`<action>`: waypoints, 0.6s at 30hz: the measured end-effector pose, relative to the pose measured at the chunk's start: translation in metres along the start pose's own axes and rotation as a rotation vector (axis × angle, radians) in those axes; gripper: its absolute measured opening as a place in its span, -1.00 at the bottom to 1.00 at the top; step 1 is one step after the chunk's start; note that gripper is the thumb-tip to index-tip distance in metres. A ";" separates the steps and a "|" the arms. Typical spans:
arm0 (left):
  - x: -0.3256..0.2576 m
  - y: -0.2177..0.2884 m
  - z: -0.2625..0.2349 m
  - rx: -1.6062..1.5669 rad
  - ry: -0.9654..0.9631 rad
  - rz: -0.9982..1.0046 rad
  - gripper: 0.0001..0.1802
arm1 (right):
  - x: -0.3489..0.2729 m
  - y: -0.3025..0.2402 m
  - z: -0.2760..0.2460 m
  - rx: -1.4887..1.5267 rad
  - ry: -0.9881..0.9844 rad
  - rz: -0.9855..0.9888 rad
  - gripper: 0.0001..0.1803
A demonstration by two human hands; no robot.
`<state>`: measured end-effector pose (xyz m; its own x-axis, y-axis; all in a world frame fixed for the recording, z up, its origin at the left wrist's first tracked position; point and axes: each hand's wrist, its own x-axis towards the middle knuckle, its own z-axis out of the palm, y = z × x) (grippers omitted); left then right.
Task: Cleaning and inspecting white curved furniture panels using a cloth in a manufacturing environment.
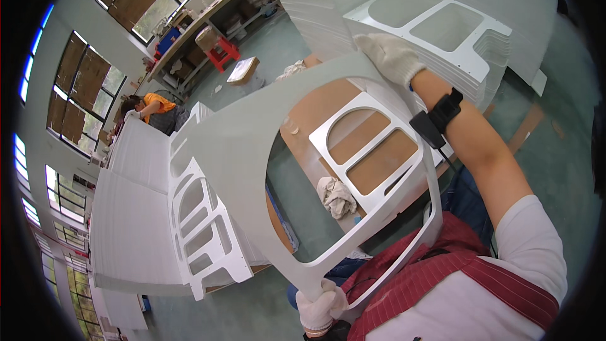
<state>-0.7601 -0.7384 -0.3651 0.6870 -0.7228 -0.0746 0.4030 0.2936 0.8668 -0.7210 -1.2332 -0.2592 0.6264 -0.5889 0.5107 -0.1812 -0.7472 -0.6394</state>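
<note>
A large white panel [230, 151] with a big arched cutout is held up in front of me, tilted. My left hand [322, 306], in a white knit glove, is wrapped round its lower corner near my apron. At the panel's far corner is my gloved right hand [391, 60], gripping the edge; its fingertips are partly hidden. Through the cutout I see a smaller white frame [322, 142] with two openings, lying on brown cardboard [303, 123]. Beside that frame lies a crumpled white cloth [336, 197].
Stacked white panels [136, 215] stand at left, with cut-out frames [205, 230] against them. Another stack of frames [435, 22] stands at the far right. Farther back are a red stool [222, 53], a workbench [208, 16] and a person in orange [158, 110].
</note>
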 end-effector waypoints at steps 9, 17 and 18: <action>0.010 0.004 -0.011 -0.212 -0.081 0.393 -0.73 | -0.140 0.025 0.011 0.739 -0.517 0.399 -0.31; 0.033 0.008 -0.057 -0.201 0.056 0.396 -0.77 | -0.201 0.059 -0.018 1.030 -0.923 0.590 -0.60; 0.037 0.007 -0.058 -0.145 0.112 0.403 -0.76 | -0.202 0.062 -0.021 1.102 -0.960 0.602 -0.59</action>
<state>-0.6970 -0.7264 -0.3907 0.8648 -0.4624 0.1955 0.1643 0.6286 0.7602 -0.8745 -1.1667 -0.3901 0.9735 0.0213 -0.2279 -0.2209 0.3482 -0.9110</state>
